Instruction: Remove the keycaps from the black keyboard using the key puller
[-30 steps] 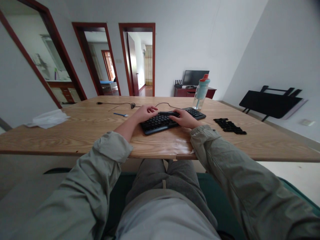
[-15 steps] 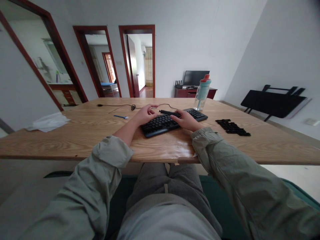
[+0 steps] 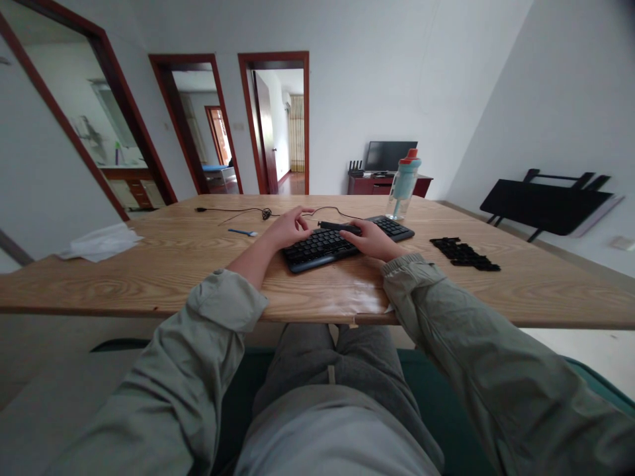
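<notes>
The right hand (image 3: 372, 239) grasps a black stick (image 3: 337, 227): its fingers wrap the near end, with the thumb along the side facing the wearer. The stick lies across, above the keyboard (image 3: 322, 252), and its free tip points left, ending just beside the left hand's fingers.

The left hand (image 3: 288, 229) sits over the keyboard's left end, fingers loosely curved and thumb set apart from them; whether they press on the keys or only hover, I cannot tell from this angle. The keyboard rests at a slant on the wooden tabletop (image 3: 198, 277), below and between both sets of fingers, its right end reaching out past the right ones, farther from the wearer.

Left of the left fingers lies a blue brush (image 3: 242, 232), its pale end towards the hand. Beyond it a thin black cable (image 3: 248, 210) runs across, knots into a small bundle, and passes behind those fingers towards the keyboard's back edge. A crumpled white sheet (image 3: 104, 243) lies well off to their left.

Beyond the right fingers, and to their right, a bottle (image 3: 401, 192) with a red top stands upright behind the keyboard. Farther right of those fingers, small black pieces (image 3: 464, 254) lie in a flat cluster.
</notes>
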The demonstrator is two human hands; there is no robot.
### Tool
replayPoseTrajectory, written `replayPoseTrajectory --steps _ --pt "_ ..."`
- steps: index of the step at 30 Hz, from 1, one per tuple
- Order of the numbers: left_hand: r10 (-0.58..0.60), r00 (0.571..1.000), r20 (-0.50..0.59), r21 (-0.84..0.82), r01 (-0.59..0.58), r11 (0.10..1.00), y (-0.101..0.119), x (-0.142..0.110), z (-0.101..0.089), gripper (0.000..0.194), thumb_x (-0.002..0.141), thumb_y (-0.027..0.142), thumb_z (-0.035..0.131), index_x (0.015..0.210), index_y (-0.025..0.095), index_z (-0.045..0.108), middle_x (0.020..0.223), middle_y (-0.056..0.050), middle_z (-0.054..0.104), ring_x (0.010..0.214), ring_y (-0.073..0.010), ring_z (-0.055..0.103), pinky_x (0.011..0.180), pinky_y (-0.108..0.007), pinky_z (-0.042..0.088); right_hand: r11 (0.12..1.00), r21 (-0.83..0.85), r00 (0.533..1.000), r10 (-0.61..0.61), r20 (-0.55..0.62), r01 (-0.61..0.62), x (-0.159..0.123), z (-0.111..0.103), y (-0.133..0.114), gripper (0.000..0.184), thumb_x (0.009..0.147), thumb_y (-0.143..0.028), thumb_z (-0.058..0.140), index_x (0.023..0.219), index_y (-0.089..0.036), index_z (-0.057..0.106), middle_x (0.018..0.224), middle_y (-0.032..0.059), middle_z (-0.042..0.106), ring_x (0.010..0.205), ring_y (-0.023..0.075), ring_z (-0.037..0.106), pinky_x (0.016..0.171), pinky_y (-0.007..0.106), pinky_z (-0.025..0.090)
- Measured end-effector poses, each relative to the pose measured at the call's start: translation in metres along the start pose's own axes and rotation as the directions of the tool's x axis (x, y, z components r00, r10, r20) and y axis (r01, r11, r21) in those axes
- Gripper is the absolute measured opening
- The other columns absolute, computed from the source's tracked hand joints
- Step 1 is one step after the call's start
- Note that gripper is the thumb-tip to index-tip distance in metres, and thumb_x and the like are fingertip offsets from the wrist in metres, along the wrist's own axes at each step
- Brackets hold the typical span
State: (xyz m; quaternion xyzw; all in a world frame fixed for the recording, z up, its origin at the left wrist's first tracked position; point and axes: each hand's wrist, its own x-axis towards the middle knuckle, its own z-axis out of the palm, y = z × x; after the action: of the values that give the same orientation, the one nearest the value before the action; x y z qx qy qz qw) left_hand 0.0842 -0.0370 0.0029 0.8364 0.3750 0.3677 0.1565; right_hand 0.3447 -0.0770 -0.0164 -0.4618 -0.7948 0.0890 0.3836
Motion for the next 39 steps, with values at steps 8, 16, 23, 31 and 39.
replayPoseTrajectory --steps 8,16,23,31,39 --pt "0.019 0.997 -0.076 0.132 -0.009 0.991 -0.008 0.004 -0.001 0.053 0.074 0.026 0.068 0.126 0.018 0.063 0.092 -0.002 0.066 0.067 -0.0115 0.054 0.064 -0.024 0.044 0.987 0.141 0.996 0.077 0.052 -0.083 0.001 -0.003 -0.003 0.036 0.083 -0.051 0.06 0.083 -0.016 0.068 0.073 0.0027 0.064 0.068 0.0165 0.053 0.065 0.03 0.039" --pt "0.051 0.995 -0.084 0.165 -0.036 0.986 -0.011 0.005 -0.003 0.044 0.074 0.026 0.067 0.116 0.017 0.069 0.099 -0.005 0.066 0.068 -0.0119 0.052 0.067 -0.026 0.044 0.937 0.269 0.974 0.208 0.085 -0.223 0.002 -0.003 -0.005 0.029 0.079 -0.045 0.061 0.067 -0.019 0.058 0.056 -0.0031 0.05 0.054 0.0116 0.042 0.054 0.028 0.033" --pt "0.058 0.995 -0.086 0.173 -0.042 0.984 -0.012 0.006 -0.002 0.039 0.074 0.028 0.068 0.112 0.017 0.071 0.097 -0.005 0.066 0.069 -0.0125 0.053 0.067 -0.026 0.044 0.922 0.312 0.973 0.205 0.106 -0.228 0.003 -0.002 -0.002 0.027 0.078 -0.041 0.058 0.062 -0.019 0.055 0.054 -0.0031 0.046 0.053 0.0113 0.038 0.053 0.028 0.029" --pt "0.065 0.995 -0.077 0.169 -0.051 0.984 -0.012 0.006 -0.002 0.039 0.075 0.031 0.068 0.111 0.017 0.071 0.095 -0.005 0.066 0.069 -0.0127 0.053 0.066 -0.026 0.044 0.936 0.278 0.976 0.213 0.037 -0.215 0.004 -0.003 0.002 0.027 0.077 -0.043 0.058 0.065 -0.018 0.057 0.056 -0.0031 0.046 0.055 0.012 0.039 0.055 0.029 0.029" --pt "0.046 0.996 -0.083 0.157 -0.033 0.987 -0.006 0.004 -0.003 0.035 0.073 0.03 0.069 0.105 0.016 0.07 0.094 -0.005 0.066 0.069 -0.0131 0.054 0.065 -0.027 0.044 0.949 0.235 0.975 0.221 -0.026 -0.209 0.006 -0.003 0.003 0.029 0.076 -0.045 0.058 0.067 -0.017 0.061 0.059 -0.0015 0.049 0.06 0.0136 0.042 0.058 0.03 0.031"
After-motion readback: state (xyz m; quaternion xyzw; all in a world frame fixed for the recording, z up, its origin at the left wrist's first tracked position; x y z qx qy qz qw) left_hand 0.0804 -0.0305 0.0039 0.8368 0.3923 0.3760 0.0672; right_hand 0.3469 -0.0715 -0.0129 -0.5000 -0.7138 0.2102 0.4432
